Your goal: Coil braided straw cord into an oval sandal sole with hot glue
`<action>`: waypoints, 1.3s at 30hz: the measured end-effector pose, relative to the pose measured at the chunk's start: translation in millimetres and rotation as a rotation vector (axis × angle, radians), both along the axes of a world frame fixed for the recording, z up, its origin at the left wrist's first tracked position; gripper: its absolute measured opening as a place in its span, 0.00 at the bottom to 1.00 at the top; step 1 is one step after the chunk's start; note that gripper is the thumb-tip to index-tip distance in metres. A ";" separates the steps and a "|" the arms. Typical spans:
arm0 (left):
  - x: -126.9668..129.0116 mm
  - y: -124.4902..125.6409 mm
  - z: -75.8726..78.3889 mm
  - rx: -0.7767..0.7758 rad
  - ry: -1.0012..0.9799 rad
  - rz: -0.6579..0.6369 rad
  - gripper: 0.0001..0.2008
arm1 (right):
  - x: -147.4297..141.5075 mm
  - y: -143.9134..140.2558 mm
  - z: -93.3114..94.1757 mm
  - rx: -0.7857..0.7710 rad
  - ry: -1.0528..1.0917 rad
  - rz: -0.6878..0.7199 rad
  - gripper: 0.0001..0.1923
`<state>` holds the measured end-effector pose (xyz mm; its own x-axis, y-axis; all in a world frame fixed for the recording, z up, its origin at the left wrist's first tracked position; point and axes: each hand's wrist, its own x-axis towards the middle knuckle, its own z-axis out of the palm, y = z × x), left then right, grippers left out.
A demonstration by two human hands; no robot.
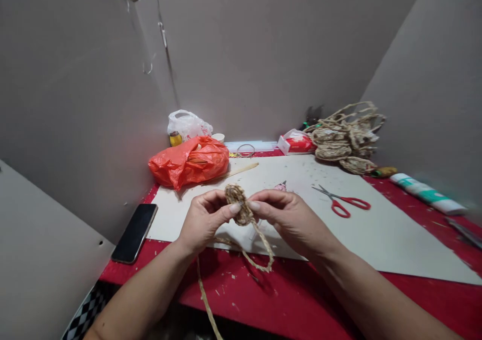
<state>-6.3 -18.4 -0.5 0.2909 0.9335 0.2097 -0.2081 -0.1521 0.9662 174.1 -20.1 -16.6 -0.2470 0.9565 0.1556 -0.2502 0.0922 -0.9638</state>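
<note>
My left hand (205, 219) and my right hand (288, 214) meet above the near edge of a white sheet (376, 224). Between them they pinch a small coiled piece of braided straw rope (238, 203), held upright. The thumbs press its lower side. A loose tail of the braid (259, 257) loops down from the coil over the red table (301, 300), and a second strand drops past the table's front edge.
Red-handled scissors (344, 203) lie on the sheet to the right. A pile of braided straw coils (344, 139) sits at the back right, an orange plastic bag (190, 161) at the back left, a black phone (134, 232) at the left edge. Grey partition walls enclose the desk.
</note>
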 end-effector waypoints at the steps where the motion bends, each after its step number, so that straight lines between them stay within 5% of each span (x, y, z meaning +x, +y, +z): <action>1: 0.0 -0.5 1.1 -0.006 0.002 -0.007 0.09 | 0.6 0.7 -1.5 -0.025 0.025 0.016 0.08; 9: -1.3 -4.8 8.6 -0.062 -0.066 -0.074 0.07 | -3.4 1.2 -0.9 -0.092 0.101 0.069 0.09; 15: -3.0 -5.7 9.9 -0.053 -0.032 -0.114 0.05 | -4.6 -1.3 0.4 -0.017 0.056 -0.023 0.10; 39: -3.5 -10.6 13.6 -0.074 0.073 -0.078 0.06 | -4.3 -5.3 3.4 -0.061 0.100 0.063 0.08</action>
